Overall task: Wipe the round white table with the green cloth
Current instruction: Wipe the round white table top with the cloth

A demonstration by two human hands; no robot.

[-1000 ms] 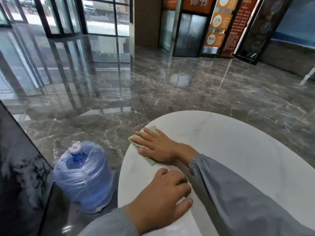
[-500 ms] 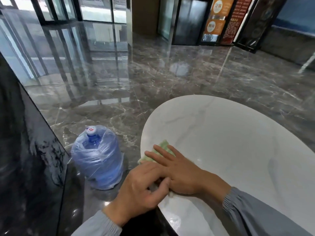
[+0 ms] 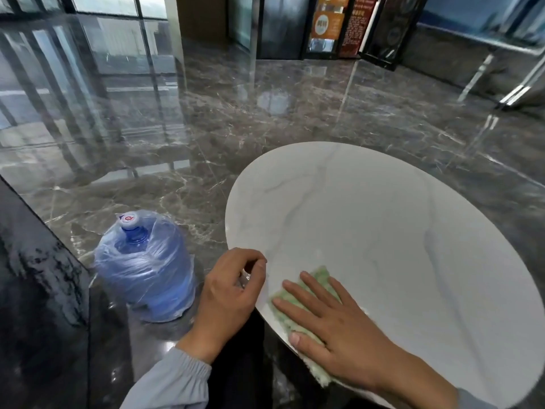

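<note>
The round white table [image 3: 383,225] with faint grey veins fills the right half of the view. The green cloth [image 3: 318,276] lies on its near left edge, and part of it hangs over the rim. My right hand [image 3: 333,323] presses flat on the cloth with its fingers spread. My left hand [image 3: 233,293] is just left of it at the table's rim. Its fingers are curled, a fingertip touches the table's edge, and it holds nothing that I can see.
A large blue water bottle [image 3: 144,267] wrapped in clear plastic stands on the glossy dark marble floor [image 3: 206,128], left of the table. A black marbled panel [image 3: 35,278] rises at the far left. Glass doors and orange signs are far behind.
My right hand slid the cloth along the table's left rim toward me. My left hand came off the tabletop and off my right hand, and now sits curled at the rim.
</note>
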